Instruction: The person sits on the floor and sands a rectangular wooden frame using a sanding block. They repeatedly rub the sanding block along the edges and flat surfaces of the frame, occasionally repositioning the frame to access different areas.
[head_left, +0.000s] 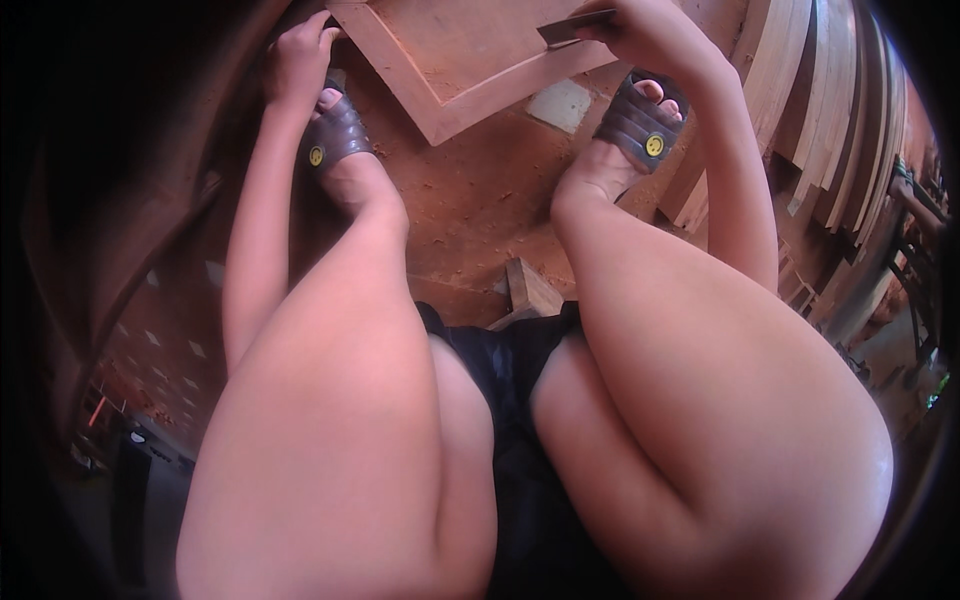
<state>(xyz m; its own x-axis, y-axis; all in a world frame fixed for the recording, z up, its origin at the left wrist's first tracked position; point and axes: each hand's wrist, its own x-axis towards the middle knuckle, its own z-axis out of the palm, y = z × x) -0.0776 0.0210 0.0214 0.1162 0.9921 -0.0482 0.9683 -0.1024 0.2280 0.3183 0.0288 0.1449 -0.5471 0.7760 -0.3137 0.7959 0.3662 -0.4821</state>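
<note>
A wooden frame (425, 105) with a panel set in it lies at the far side, one corner pointing toward me. My right hand (645, 38) is closed around a thin, dark, flat piece like a scraper blade (572, 30), held over the frame's right part. At the frame's left edge is my left hand (300, 62), its fingers bent and the thumb close to the fingertips. What those fingers grip, if anything, cannot be made out.
My sandalled feet (340, 135) (640, 120) stand either side of the frame's corner. Long wooden boards (815, 100) are stacked at the right. A pale tile-like piece (560, 105) lies by the frame, and a wood block (532, 290) between my legs. Shavings litter the brown floor (470, 220).
</note>
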